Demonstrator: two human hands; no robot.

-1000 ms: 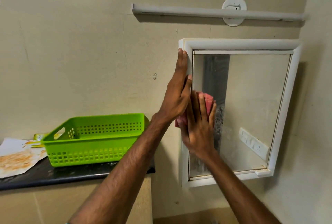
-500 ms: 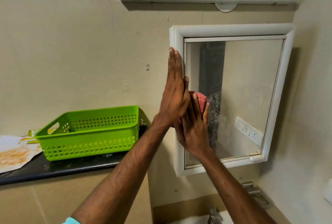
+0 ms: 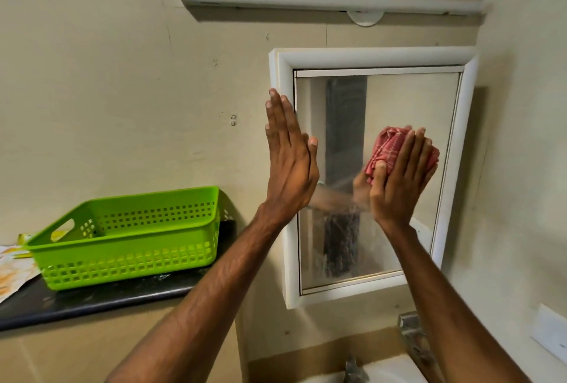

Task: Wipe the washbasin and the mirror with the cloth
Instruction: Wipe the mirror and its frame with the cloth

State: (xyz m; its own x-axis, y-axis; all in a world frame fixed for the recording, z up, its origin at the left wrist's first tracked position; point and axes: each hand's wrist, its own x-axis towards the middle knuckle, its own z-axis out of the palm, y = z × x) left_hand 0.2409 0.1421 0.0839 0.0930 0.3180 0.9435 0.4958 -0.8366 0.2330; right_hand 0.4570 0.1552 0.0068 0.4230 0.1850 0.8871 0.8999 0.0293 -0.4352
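Your right hand point(image 3: 395, 181), fingers curled round the bunched red cloth point(image 3: 387, 146), has swept across the mirror point(image 3: 408, 97) from its 9 o'clock edge to centre. Your left hand point(image 3: 288, 164), flat and open, braces the frame point(image 3: 281, 72) at 9 o'clock. The right half likely remains; washbasin point(image 3: 395, 371) at 6 o'clock.

Two hands: left point(image 3: 290, 174), right point(image 3: 399, 180); one cloth point(image 3: 387, 147); one mirror point(image 3: 409, 100); one basket point(image 3: 129, 260).

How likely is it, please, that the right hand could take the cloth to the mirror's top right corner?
Probably yes: the right hand holds the cloth on the mirror, with only bare glass up to that corner.
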